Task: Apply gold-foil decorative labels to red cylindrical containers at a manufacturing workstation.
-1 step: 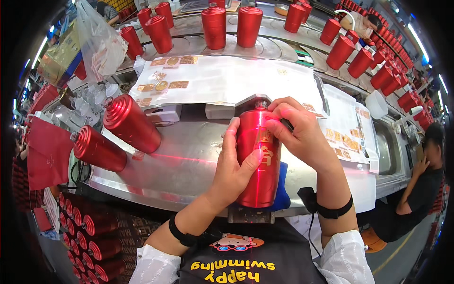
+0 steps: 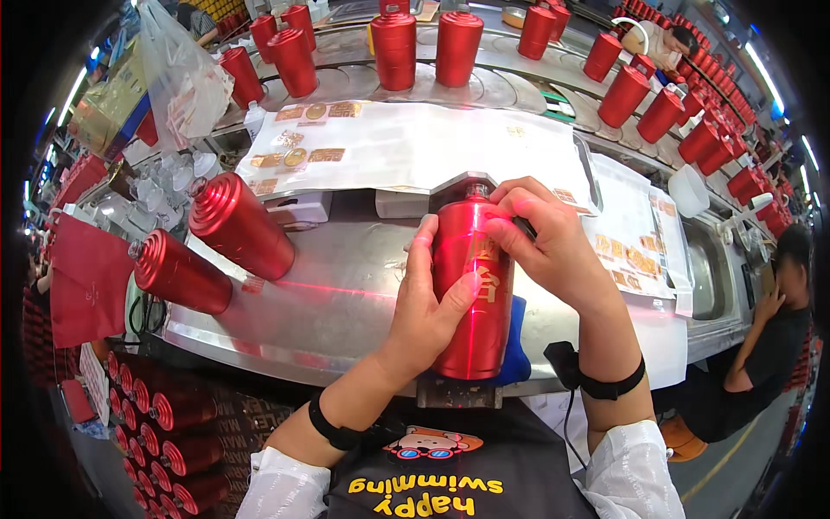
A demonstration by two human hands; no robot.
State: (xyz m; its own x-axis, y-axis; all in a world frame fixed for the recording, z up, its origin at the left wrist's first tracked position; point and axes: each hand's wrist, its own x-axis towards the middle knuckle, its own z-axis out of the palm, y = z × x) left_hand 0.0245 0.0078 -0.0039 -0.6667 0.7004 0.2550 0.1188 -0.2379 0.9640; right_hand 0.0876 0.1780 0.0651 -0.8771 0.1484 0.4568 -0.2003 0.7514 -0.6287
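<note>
- The left hand (image 2: 424, 316) is cupping the side of a red metallic bottle (image 2: 471, 285) lying lengthwise on the steel bench (image 2: 346, 294).
- The right hand (image 2: 553, 246) is gripping its upper part, fingertips pressing a gold label onto it.
- Left of the hands, two more red bottles (image 2: 238, 223) are lying tilted.
- Beyond the hands, white backing sheets (image 2: 424, 147) are carrying gold stickers.
- Farther out, red bottles are standing in a row (image 2: 432, 48).

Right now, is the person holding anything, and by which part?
Yes: a red bottle lying on the metal bench. The left hand steadies its side; the right hand presses fingers on its upper front.
</note>
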